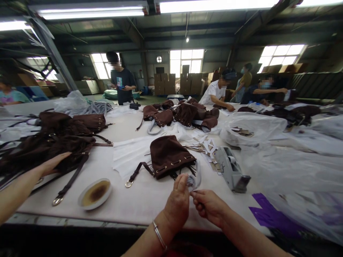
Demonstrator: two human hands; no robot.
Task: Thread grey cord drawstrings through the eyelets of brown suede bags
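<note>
My left hand (178, 200), with a bangle on its wrist, is closed on the end of a pale grey strap (198, 175) that looks wrapped in clear film. Beside it, my right hand (207, 204) is pinched shut close to the strap's end; what lies between its fingertips is too small to make out. Just beyond both hands a dark brown drawstring bag (171, 155) with gold eyelets and fringe lies on the table (134, 210). Its buckled strap (138, 173) stretches out to the left.
Another person's arm (34, 178) reaches in from the left to piled brown bags (64, 142). A dish of brownish liquid (95, 194) sits near the front edge. Rightward are a tape dispenser (232, 171), card tags (209, 150), plastic bags (289, 171) and purple material (270, 214). Several people work beyond.
</note>
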